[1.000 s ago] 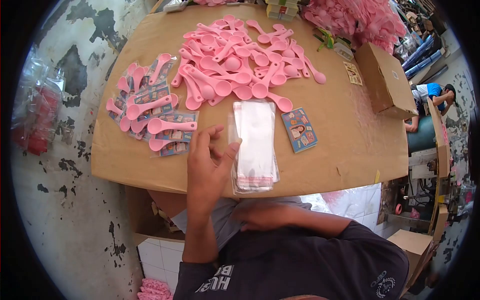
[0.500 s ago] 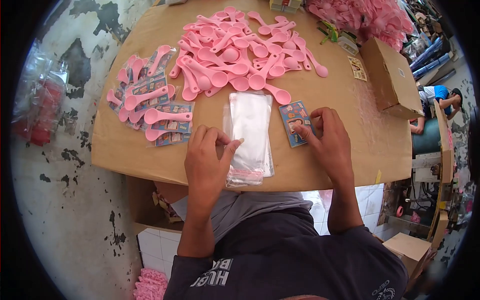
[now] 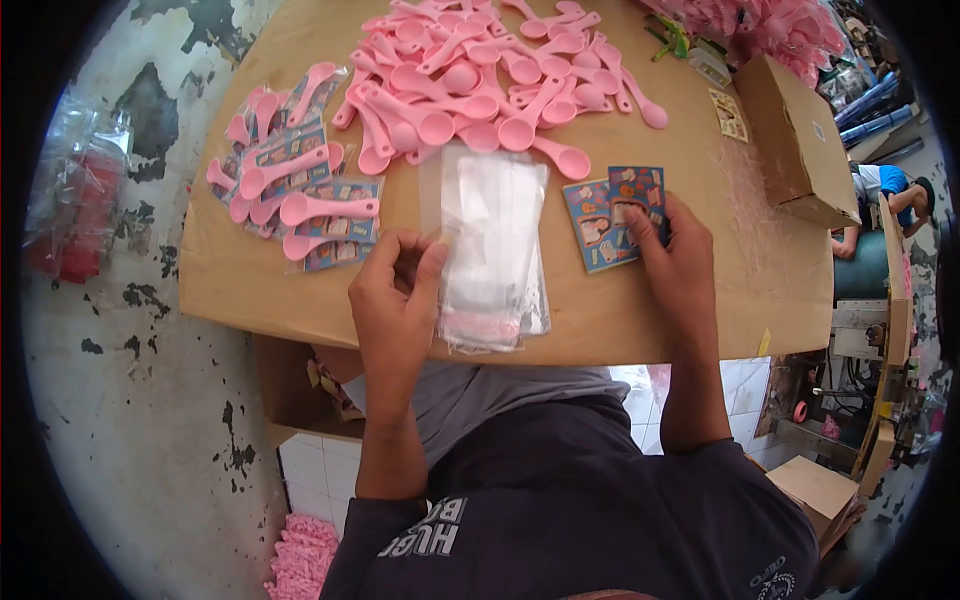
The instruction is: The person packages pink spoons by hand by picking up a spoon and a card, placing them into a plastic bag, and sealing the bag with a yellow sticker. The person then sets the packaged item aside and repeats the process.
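Observation:
My left hand [image 3: 392,300] pinches the left edge of a clear plastic bag [image 3: 431,190] between thumb and fingers, at the side of a stack of clear bags [image 3: 490,240] lying in front of me. My right hand [image 3: 682,265] grips a blue printed card [image 3: 640,185], thumb on its face. That card overlaps the right side of a stack of similar cards [image 3: 592,245] on the table. Beyond the bags lies a big heap of pink plastic spoons [image 3: 480,85]. On the left, several pink spoons [image 3: 310,207] lie with blue cards in clear bags.
Brown paper covers the table [image 3: 600,330]. A cardboard box [image 3: 795,140] stands at its right edge, near a bulk pile of bagged pink spoons [image 3: 775,30]. Another person [image 3: 895,190] sits farther right. A peeling wall [image 3: 160,350] is at left.
My right hand has drawn one card up and right off the card stack. My left hand has moved left, and the top bag's edge now sticks out left of the bag stack.

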Demonstrator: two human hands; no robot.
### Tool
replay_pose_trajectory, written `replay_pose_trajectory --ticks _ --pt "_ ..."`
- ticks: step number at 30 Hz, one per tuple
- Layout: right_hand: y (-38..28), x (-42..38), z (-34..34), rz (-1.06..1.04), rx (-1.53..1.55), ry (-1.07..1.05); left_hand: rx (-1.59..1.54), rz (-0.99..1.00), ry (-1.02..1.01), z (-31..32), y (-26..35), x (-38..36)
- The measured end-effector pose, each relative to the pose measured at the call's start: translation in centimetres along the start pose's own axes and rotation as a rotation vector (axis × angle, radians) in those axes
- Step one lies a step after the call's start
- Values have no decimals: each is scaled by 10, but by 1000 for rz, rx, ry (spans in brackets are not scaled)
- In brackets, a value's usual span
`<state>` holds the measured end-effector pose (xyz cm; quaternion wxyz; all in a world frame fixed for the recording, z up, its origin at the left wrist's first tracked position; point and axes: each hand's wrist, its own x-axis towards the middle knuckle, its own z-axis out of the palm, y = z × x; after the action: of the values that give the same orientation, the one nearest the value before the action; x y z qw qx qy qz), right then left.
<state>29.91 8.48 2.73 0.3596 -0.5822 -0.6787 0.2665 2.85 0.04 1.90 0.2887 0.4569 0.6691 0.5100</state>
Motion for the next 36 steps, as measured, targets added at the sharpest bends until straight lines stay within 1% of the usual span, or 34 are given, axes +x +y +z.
replay_pose_trajectory --ticks 2,3,5,6,8,9,11,12,14,15,17,18,20,21,23,24,25,26,27,28,29,31,32,33,35,36 --pt "0 1 -2 7 2 23 -117 12 37 0 -4 -1" --pt "-1 0 -2 10 2 14 -115 4 39 0 -4 -3" --pt "-4 1 -2 25 37 63 -313 -73 19 0 -3 -4" --pt "-4 0 -1 23 35 61 -316 -73 21 0 -4 -4" --pt "-6 -1 3 -124 165 172 -227 -4 38 1 -5 -5" --pt "-12 -3 2 -127 164 170 -230 -3 42 0 -6 -4" --pt "-33 -15 -3 20 448 -37 -96 71 24 -1 -7 -4" --pt "-41 -20 0 18 446 -35 -100 73 23 -1 -7 -4" --pt "-59 -30 10 148 741 -380 40 224 79 0 -8 -3" --pt "-66 -34 16 184 732 -433 35 228 80 0 -8 -3" --pt "-67 -38 26 194 657 -555 34 243 97 -1 -10 -2" --pt "-69 -40 31 191 652 -549 28 248 95 -1 -12 -3" --pt "-69 -41 37 78 555 -553 -125 122 66 1 -17 -6" --pt "-63 -41 39 78 540 -533 -144 132 53 3 -18 -7" --pt "-52 -41 41 -24 383 -540 -486 29 95 4 -19 -7" --pt "-59 -39 33 -4 291 -575 -504 43 74 2 -21 -6" --pt "-61 -39 31 -5 276 -546 -530 29 112 -2 -25 -6" --pt "-63 -40 30 -51 298 -539 -556 12 149 -6 -28 -5" --pt "-65 -41 31 -95 317 -531 -575 22 121 -10 -29 -3" --pt "-60 -42 33 -148 303 -504 -663 -9 144 -14 -27 -2" --pt "-59 -41 32 -139 283 -469 -753 -43 163 -17 -25 0" --pt "-57 -41 29 -145 221 -567 -824 -39 80 -28 -21 3" --pt "-57 -42 28 -147 259 -556 -873 -40 38 -29 -18 4" --pt "-58 -43 26 -138 251 -534 -882 -39 14 -25 -12 3" --pt "-61 -45 26 -194 381 -392 -930 -128 71 -22 -4 0" --pt "-59 -47 31 -170 453 -284 -963 -153 14 -25 -7 -2"
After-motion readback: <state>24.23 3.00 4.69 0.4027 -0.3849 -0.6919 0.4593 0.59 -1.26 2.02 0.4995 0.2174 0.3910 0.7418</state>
